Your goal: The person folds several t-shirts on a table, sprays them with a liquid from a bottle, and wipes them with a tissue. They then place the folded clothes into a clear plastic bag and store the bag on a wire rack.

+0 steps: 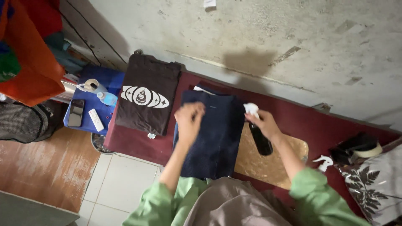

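A folded dark navy garment (213,134) lies on a dark red covered table (134,142). My left hand (189,121) rests on its left part, fingers curled on the cloth. My right hand (261,123) grips a dark spray bottle (261,142) with a white nozzle, held just right of the garment over a worn tan board (276,163). Left of the navy garment lies a folded black t-shirt (146,94) with a white oval print.
A blue stool (106,81) at the left holds a phone (76,113), a white remote (96,119), a small bottle and a tape roll. An iron (356,148) and a leaf-print cloth (377,184) sit at the right. A concrete wall runs behind the table.
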